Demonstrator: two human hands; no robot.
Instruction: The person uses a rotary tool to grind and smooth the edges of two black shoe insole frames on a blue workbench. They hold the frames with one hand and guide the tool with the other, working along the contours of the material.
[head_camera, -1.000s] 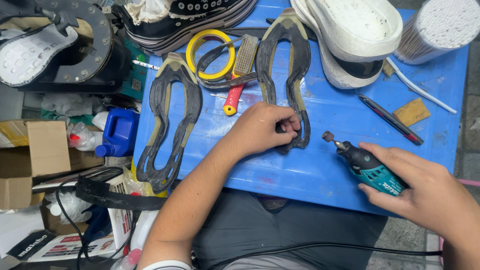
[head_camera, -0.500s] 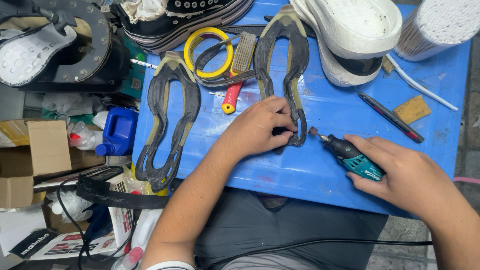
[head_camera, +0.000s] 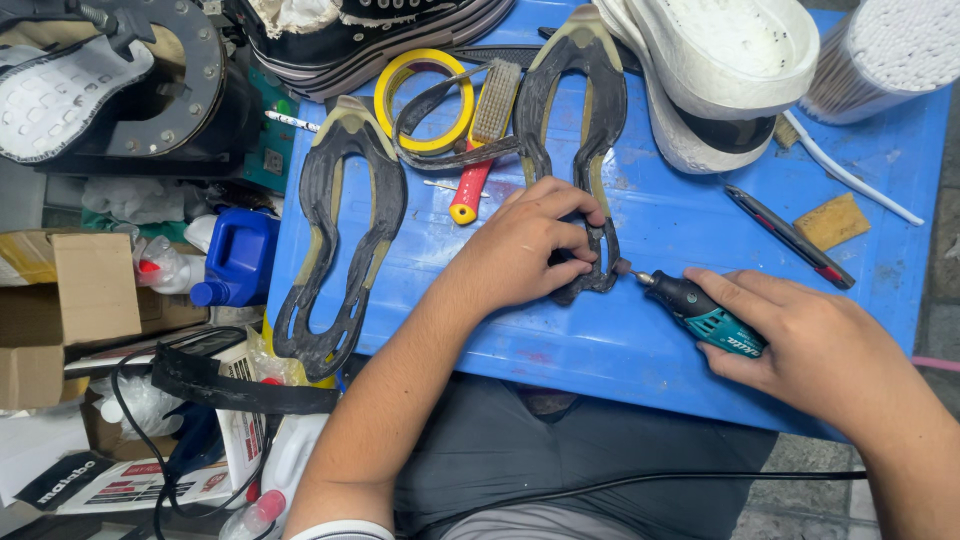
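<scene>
head view: left hand (head_camera: 525, 250) fingers clamped on worn black rubber outsole (head_camera: 578, 120), right hand (head_camera: 820, 345) fingers around teal rotary tool (head_camera: 700, 312).

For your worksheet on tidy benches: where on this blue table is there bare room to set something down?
Bare blue table lies below the yellow sponge, and along the front edge under the left hand. The far edge is crowded with shoes, tape and brush.
</scene>
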